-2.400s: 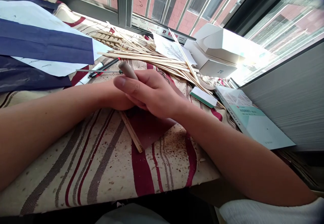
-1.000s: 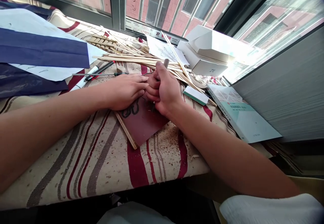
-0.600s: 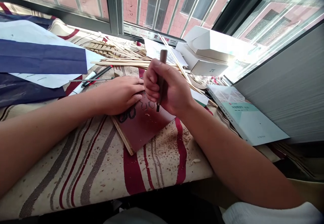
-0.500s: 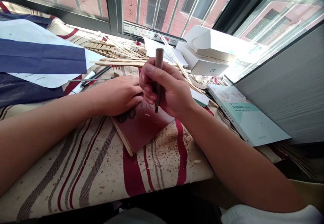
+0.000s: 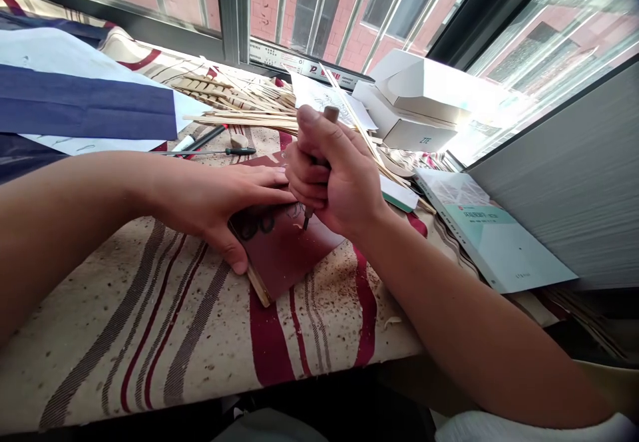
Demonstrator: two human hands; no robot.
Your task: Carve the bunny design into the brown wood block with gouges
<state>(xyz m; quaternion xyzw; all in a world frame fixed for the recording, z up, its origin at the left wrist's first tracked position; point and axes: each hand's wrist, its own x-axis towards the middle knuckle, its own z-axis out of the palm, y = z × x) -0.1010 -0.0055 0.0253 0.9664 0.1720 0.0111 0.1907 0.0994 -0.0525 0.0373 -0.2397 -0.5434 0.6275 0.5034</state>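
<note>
My left hand lies flat on a dark red carving block, its fingers spread and its thumb hooked over the near edge. Black inked curves show on the block beside the fingers. My right hand is closed around a small carving tool with a dark handle. Only the handle end and the short metal tip show, and the tip meets the block's surface. A thin wooden strip runs along the block's lower left edge.
A striped cream and red cloth with wood shavings covers the table. Long bamboo strips, a drawing on paper, a thin screwdriver, blue paper, white ZTE boxes and a book surround my hands. Window glass stands beyond.
My right hand has tilted the carving tool so its tip rests on the block. My left hand has slid further onto the block, with its thumb now over the near edge.
</note>
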